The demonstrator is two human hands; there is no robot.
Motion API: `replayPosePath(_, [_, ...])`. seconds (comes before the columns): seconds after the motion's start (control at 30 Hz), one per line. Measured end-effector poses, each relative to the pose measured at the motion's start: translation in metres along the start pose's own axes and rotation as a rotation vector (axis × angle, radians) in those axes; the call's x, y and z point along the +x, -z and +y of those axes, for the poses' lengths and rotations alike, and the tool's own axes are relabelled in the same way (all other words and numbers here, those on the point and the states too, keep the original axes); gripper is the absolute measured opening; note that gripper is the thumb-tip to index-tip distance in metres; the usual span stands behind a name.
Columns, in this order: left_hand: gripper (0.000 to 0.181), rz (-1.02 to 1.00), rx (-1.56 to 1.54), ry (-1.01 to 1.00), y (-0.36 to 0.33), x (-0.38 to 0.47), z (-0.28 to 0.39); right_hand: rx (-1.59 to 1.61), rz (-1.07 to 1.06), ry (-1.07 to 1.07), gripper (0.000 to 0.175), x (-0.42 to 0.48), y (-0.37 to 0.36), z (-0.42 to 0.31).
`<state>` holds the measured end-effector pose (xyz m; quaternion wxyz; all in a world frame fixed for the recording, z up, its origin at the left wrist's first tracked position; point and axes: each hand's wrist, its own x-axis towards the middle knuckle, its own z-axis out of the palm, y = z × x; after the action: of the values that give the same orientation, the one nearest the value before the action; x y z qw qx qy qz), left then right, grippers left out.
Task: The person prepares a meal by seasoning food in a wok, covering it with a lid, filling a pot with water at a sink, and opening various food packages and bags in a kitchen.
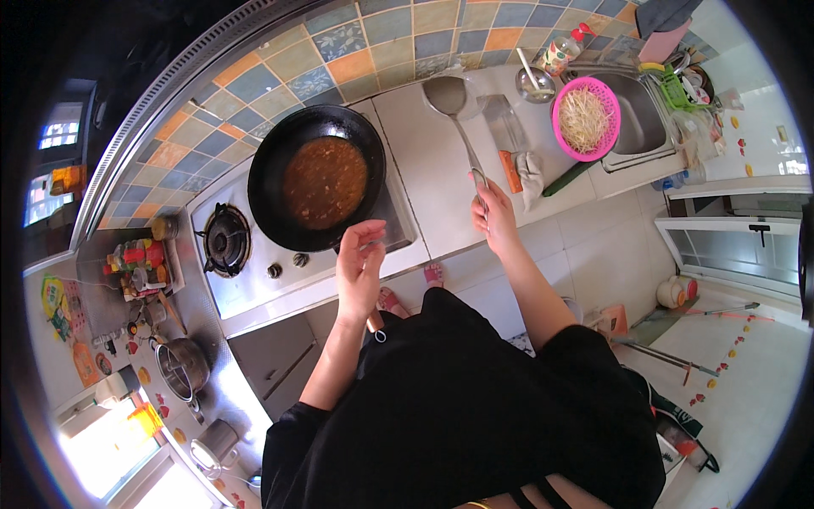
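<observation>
A black wok (267, 210) holding reddish-brown sauce (325, 181) sits on the gas stove. My left hand (362, 270) is above the wok's handle, near its lower rim, fingers apart and slightly curled; the handle's wooden end (374, 320) shows below the wrist. My right hand (494, 209) is closed around the handle of a metal wok spatula (469, 143), whose blade is over a clear plate or lid by the tiled wall. Right of the spatula lie a cleaver (503, 121) with an orange handle, a crumpled cloth (529, 178) and a green cucumber-like vegetable (566, 180).
A pink basket (615, 118) of bean sprouts stands by the steel sink (639, 121). Behind the cleaver are a metal bowl (535, 84) with a white-handled utensil and a pump bottle (561, 54). A bare burner (224, 240) is left of the wok; a steel pot (184, 369) stands further left.
</observation>
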<state>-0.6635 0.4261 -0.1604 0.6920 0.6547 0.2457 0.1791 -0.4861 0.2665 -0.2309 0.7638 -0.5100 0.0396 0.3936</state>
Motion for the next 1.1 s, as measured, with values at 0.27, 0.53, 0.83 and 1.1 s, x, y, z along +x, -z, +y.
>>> replayPosePath(0.27, [0.026, -0.063, 0.09, 0.006, -0.039, 0.015, 0.0, -0.065, 0.203, 0.037, 0.022, 0.083, 0.025, 0.012])
replayPosePath(0.53, [0.026, -0.05, 0.069, 0.034, -0.046, 0.01, -0.007, -0.072, 0.069, 0.039, 0.027, 0.052, 0.01, 0.006])
replayPosePath(0.83, [0.033, 0.262, 0.266, -0.152, -0.008, 0.011, -0.017, -0.615, -0.27, 0.386, 0.04, -0.024, -0.04, 0.008])
replayPosePath(1.1, [0.039, 0.437, 0.451, -0.145, 0.028, 0.011, -0.018, -1.273, -0.229, 0.681, 0.045, -0.036, -0.062, 0.02])
